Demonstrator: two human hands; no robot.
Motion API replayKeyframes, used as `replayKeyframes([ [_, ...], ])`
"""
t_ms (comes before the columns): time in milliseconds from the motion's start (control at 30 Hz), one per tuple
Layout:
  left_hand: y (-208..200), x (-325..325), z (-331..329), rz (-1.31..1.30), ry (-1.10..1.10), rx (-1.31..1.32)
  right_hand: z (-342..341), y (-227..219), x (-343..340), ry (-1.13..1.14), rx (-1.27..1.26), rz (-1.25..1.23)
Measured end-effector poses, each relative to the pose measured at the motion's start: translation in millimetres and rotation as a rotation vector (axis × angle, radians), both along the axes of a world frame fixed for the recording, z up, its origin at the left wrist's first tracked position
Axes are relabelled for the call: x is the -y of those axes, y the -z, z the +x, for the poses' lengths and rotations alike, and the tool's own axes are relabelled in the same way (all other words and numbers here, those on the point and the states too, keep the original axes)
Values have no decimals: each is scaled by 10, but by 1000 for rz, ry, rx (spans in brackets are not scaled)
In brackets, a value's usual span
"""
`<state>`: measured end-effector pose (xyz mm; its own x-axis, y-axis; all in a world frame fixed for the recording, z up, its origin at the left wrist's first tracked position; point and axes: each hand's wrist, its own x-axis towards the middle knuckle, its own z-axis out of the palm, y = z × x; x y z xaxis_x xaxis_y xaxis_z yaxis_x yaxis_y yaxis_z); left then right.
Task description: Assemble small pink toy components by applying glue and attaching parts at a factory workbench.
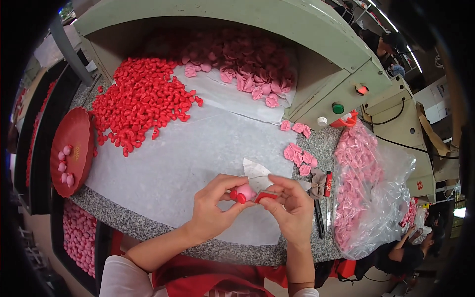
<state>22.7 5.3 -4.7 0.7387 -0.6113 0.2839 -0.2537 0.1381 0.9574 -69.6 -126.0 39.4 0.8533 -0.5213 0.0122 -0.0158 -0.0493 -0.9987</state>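
My left hand (213,205) pinches a small pink rounded figure piece (245,191) with red ends between thumb and fingers. Close beside it, my right hand (289,205) grips a small flat red piece (266,196) with a pale edge, its kind unclear. The red piece is at the pink one's right side; whether they touch I cannot tell. Behind my fingers lies a torn piece of whitish paper or cloth (255,168). Both hands are above a white sheet (198,143) spread on the speckled worktop (148,218).
A heap of small red pieces (143,94) lies at the far left, pink petal-like pieces (257,69) inside the green machine housing (341,89). A red plate (74,128) holds several pink balls. On the right are a marker (328,183) and a plastic bag (356,183) of pink pieces.
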Motion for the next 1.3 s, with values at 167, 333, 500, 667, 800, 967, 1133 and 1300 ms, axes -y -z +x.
replayKeyframes([
  [167, 28, -8, 47, 19, 119, -10, 46, 75, -76, -36, 74, -466],
  [333, -29, 12, 89, 62, 216, -93, 28, 128, 89, 69, 39, -314],
  [500, -60, 7, 89, 50, 362, -230, 56, 178, 112, 252, 2, -708],
  [667, 3, 25, 134, -31, 444, -491, 6, 146, 153, 121, 78, 142],
  [800, -48, 19, 148, -88, 433, -775, 13, 202, 99, -118, 66, 405],
  [967, 92, -7, 194, -119, 506, -899, 45, 135, 73, -57, 87, 357],
  [1133, 63, -3, 160, -101, 509, -924, 47, 157, -13, -56, 141, 20],
  [1300, 92, 7, 192, -166, 545, -920, -5, 182, 127, -5, 43, -232],
])
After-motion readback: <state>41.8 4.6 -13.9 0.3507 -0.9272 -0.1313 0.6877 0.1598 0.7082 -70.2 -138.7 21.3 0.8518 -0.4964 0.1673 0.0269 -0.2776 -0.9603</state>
